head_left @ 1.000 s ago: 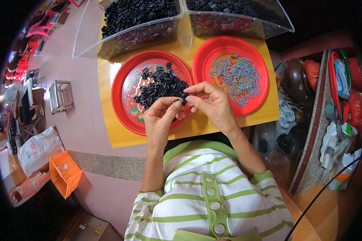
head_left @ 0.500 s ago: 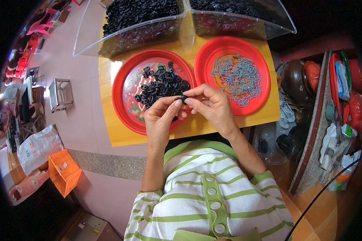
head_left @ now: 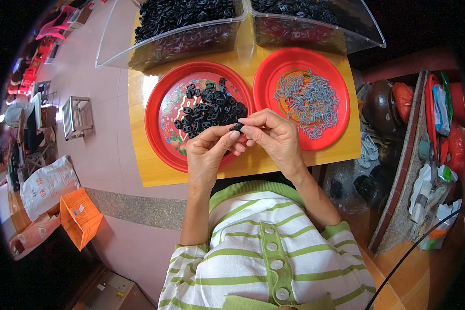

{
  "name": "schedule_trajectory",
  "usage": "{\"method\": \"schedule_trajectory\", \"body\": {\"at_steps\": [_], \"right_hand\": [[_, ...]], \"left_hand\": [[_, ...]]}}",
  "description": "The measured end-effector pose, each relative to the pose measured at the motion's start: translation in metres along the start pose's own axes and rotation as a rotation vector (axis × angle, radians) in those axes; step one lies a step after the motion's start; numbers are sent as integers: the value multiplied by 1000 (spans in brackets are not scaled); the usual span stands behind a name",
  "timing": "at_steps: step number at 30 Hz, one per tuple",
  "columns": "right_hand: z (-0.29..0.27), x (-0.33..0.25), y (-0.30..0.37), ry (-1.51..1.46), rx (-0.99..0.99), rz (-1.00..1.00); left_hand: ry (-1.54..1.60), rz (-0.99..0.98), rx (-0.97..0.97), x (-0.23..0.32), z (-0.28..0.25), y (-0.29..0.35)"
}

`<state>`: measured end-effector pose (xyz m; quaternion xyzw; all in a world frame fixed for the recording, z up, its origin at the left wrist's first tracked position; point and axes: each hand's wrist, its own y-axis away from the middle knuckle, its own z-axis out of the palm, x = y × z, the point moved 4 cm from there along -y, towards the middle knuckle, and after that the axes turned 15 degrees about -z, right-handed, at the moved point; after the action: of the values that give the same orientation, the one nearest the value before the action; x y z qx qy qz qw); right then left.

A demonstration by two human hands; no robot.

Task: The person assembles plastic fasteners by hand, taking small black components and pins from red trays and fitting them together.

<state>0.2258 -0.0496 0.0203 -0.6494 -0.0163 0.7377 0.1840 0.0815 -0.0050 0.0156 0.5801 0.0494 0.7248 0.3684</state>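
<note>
Both hands meet just in front of the left red plate: left hand and right hand pinch one small black piece between fingertips, apparently mid-assembly; the fit looks to need careful alignment, with grey pins on the plate to its right

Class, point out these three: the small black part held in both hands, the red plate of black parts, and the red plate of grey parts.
small black part [head_left: 237,127], head view, its visible top
red plate of black parts [head_left: 163,111], head view, bare left floor
red plate of grey parts [head_left: 274,67], head view, upper-left rim

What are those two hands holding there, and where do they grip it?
A small black plastic piece, pinched at its ends between the fingertips of the left hand and the right hand, above the left red plate.
</note>
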Motion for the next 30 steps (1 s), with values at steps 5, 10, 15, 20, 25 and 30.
{"method": "schedule_trajectory", "body": {"at_steps": [5, 10, 15, 20, 25, 30], "right_hand": [[1, 4, 2, -6, 19, -60], [1, 6, -1, -137, 16, 101], [0, 2, -5, -82, 13, 92], [3, 0, -5, -26, 29, 49], [6, 0, -6, 15, 11, 2], [8, -2, -4, 7, 24, -45]], "left_hand": [[-31, -9, -26, -5, -2, -4], [39, -7, -11, -7, 0, -3], [45, 17, 0, -7, -4, -2], [104, -17, -21, -7, -4, 1], [105, 14, -23, -7, -4, 0], [59, 43, -40, -12, -2, -5]]}}
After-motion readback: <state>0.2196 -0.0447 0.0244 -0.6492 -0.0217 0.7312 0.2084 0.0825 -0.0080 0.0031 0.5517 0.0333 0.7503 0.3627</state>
